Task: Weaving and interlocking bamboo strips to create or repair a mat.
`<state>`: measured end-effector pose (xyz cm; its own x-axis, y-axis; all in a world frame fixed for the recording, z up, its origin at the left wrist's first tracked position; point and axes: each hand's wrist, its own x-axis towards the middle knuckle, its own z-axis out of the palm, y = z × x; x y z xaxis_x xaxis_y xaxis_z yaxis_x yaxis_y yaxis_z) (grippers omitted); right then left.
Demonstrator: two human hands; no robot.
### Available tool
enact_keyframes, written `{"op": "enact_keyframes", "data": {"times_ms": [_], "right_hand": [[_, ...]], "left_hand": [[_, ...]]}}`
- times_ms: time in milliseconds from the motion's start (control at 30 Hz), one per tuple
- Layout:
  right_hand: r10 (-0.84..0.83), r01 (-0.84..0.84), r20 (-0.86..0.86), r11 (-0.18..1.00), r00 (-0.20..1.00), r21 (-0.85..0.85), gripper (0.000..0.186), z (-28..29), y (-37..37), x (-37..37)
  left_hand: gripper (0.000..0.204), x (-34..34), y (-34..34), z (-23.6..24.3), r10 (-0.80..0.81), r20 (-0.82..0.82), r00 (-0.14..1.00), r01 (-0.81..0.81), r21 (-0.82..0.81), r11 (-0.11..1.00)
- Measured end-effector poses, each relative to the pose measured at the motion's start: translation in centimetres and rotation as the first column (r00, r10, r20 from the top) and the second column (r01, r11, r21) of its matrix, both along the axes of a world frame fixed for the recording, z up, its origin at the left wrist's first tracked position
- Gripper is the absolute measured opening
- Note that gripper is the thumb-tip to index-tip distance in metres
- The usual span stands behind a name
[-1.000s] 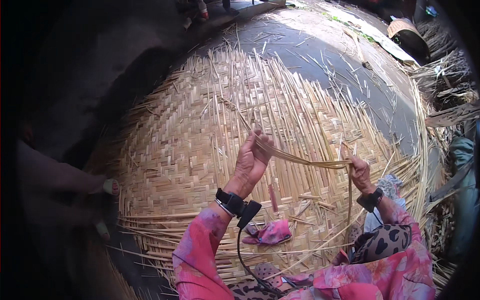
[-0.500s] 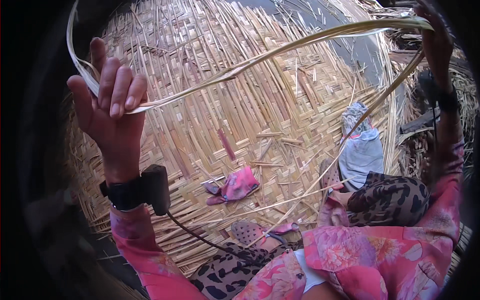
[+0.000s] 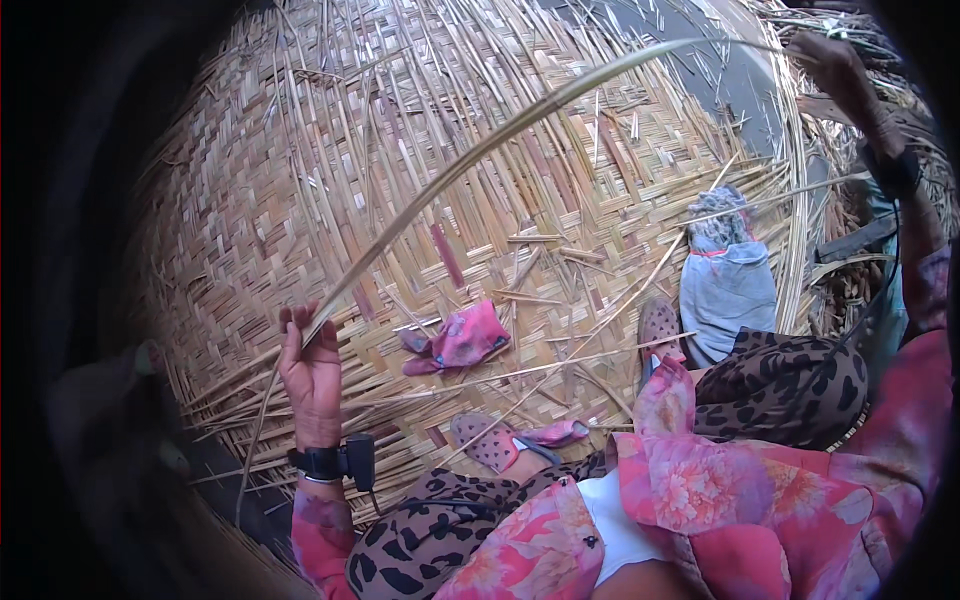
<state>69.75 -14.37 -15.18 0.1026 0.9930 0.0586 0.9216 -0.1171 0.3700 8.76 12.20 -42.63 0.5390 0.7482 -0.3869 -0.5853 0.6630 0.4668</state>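
Note:
A long, pale plant strip (image 3: 512, 125) arches across the view, from lower left to upper right. My left hand (image 3: 313, 385) has its fingers curled up around the strip near its lower part, and a thin tail hangs down past the wrist. At the far right my raised right hand (image 3: 835, 78) is closed on the strip's thin other end; its fingers are somewhat blurred. Beneath the strip lies a large woven mat (image 3: 290, 200) of split strips, partly woven and partly with loose lengths on top.
A pink patterned cloth (image 3: 470, 335) lies on the mat before my feet. A grey-blue cloth bundle (image 3: 728, 290) sits by my right shoe (image 3: 660, 330). My left shoe (image 3: 488, 440) rests on the mat. Piled dry stalks (image 3: 845, 240) and a dark plank edge the right side.
My left hand has dropped from the upper left to lower down and nearer me. My right hand has shifted slightly left and down. The strip between them now runs longer and more slanted.

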Motion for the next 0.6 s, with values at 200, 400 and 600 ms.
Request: {"op": "enact_keyframes", "data": {"times_ms": [200, 400, 600], "right_hand": [[-0.66, -0.116, -0.491, 0.526, 0.569, -0.842, 0.034, -21.1, -14.8, -7.8], [-0.685, -0.35, -0.715, 0.709, -0.139, -0.612, 0.032, -28.7, -6.8, -20.2], [-0.123, -0.277, -0.99, 0.951, 0.075, -0.139, 0.057, -31.7, 1.9, -21.2]], "left_hand": [[0.017, -5.0, -8.1, -6.4, -0.168, -0.393, 0.904, -0.014, -0.421, 0.907], [0.049, -15.5, -8.3, -4.0, -0.017, -0.701, 0.713, -0.305, -0.331, 0.893], [0.041, -13.9, -8.3, 6.0, -0.33, -0.92, 0.21, 0.298, -0.261, 0.918]]}}
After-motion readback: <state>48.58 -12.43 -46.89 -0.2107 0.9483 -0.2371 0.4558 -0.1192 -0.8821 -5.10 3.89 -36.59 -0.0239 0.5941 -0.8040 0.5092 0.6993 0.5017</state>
